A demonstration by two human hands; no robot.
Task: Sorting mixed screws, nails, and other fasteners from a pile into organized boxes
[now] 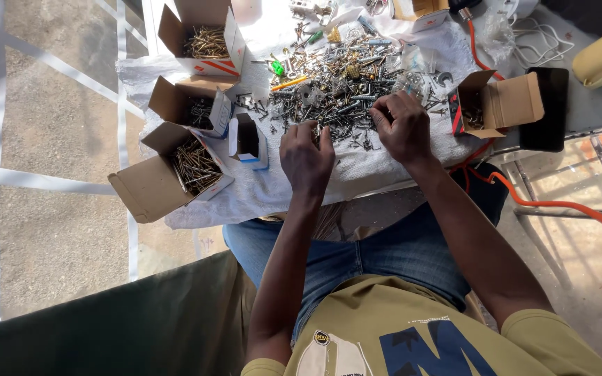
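1. My left hand [306, 157] has fingers curled, pinching a screw at the near edge of the screw pile [343, 87].
2. My right hand [402, 125] has bent fingers picking into the pile; whether they grip anything, I cannot tell.
3. Open brown cardboard boxes [175, 167] holding screws sit left; another box [499, 104] sits right.

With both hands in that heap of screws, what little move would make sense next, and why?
Probably the left hand lifts the screw it seems to pinch at the edge of the mixed screw pile and carries it left to a matching open cardboard box, since the boxes there already hold sorted screws. The right hand is only fingering the pile.
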